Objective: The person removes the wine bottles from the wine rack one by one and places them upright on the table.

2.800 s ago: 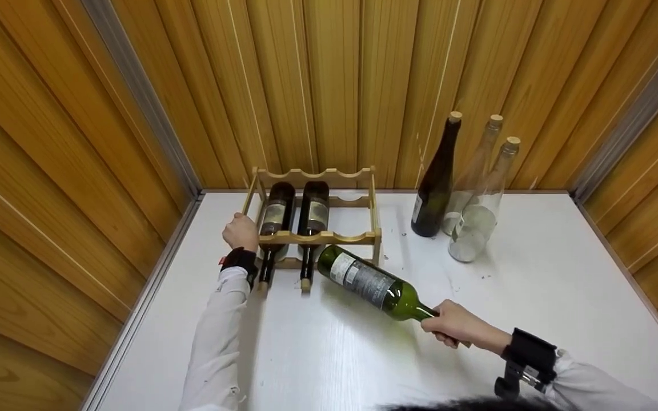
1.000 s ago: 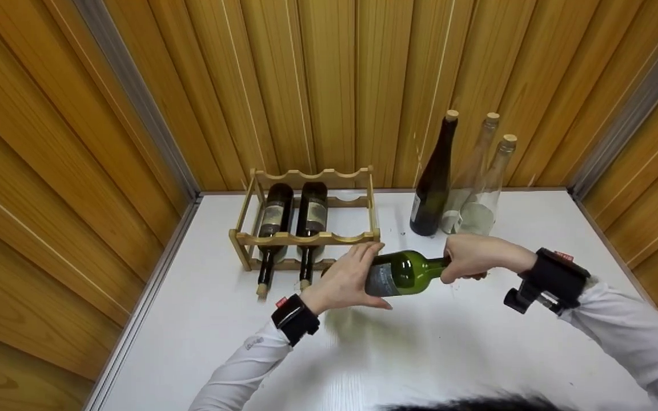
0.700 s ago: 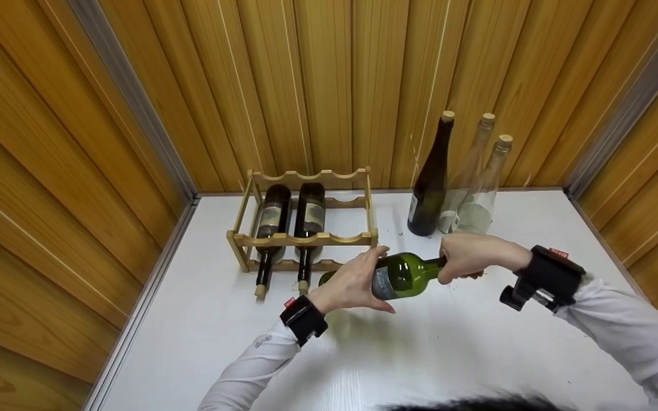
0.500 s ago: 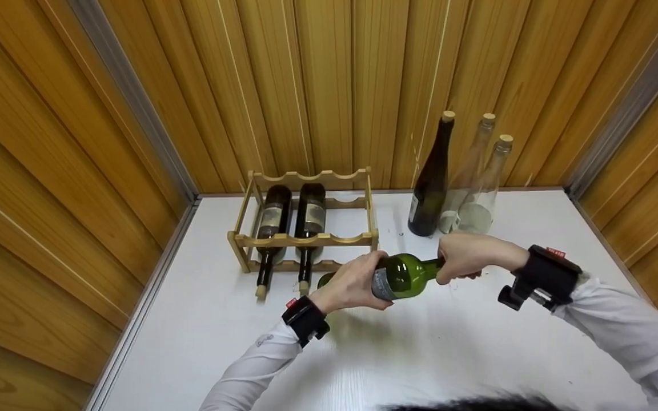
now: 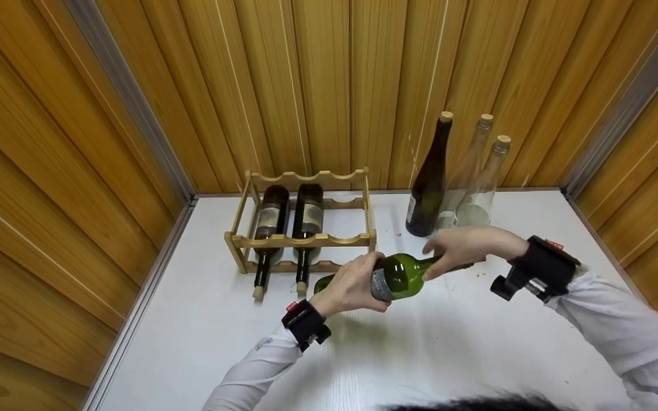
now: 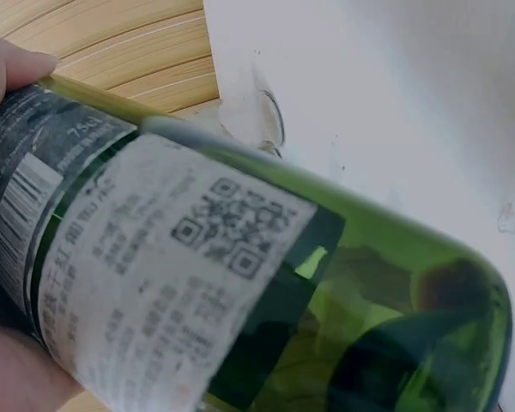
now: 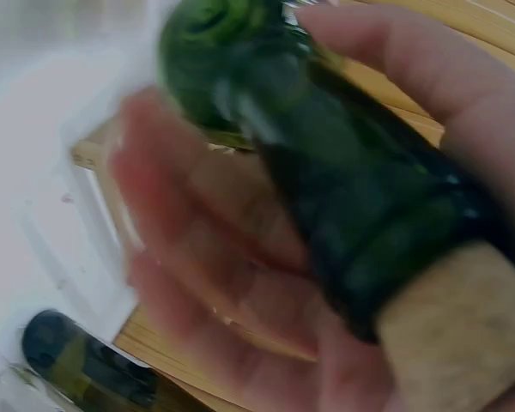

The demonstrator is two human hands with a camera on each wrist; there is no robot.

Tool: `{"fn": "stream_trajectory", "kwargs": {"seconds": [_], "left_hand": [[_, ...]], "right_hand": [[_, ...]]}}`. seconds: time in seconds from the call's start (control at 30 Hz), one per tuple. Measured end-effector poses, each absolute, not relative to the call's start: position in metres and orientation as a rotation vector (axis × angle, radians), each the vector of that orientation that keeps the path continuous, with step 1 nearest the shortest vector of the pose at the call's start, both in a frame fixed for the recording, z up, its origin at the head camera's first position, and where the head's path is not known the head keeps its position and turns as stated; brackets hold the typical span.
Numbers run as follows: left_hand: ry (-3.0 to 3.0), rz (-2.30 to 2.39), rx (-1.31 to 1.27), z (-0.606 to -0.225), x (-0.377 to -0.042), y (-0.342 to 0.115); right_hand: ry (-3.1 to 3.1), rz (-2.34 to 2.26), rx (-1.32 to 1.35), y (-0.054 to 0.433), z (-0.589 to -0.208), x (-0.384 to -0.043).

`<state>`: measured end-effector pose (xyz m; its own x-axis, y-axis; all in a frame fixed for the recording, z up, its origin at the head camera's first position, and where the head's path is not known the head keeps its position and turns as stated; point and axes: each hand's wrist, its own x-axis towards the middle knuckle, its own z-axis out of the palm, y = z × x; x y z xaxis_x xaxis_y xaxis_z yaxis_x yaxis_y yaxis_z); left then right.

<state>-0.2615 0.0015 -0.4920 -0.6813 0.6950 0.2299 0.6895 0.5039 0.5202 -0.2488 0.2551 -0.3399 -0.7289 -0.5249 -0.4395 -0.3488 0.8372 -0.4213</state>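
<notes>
A green wine bottle with a cork is held sideways above the table, in front of the wooden wine rack. My left hand grips its labelled body, thumb on the near side. The left wrist view shows the bottle's white label and its base end. Around the neck, my right hand has its fingers loosened and spread. In the right wrist view those blurred fingers stand apart from the neck, and the cork is near the palm.
Two dark corked wine bottles lie side by side in the rack's upper tier, necks toward me. A dark corked bottle and two clear corked bottles stand upright at the back right, close behind my right hand. Wood-panelled walls enclose the white table.
My left hand has left the rack and taken hold of the bottle's body. The bottle has turned more level. My right hand has loosened its hold on the neck.
</notes>
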Motion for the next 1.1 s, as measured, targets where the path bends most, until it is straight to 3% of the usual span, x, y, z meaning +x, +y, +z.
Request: {"fn": "stream_trajectory", "kwargs": {"seconds": [0.4,0.63,1.1], "left_hand": [[2.625,1.318,1.016,-0.494,-0.262,0.001],[2.51,1.574,0.932,-0.495,-0.263,0.007],[2.427,1.935,0.643,-0.492,-0.256,0.035]], "right_hand": [[2.764,-1.23,-0.464,0.272,-0.299,-0.254],[2.686,-1.689,-0.363,0.274,-0.31,-0.252],[2.495,-1.95,-0.265,0.257,-0.341,-0.249]]}}
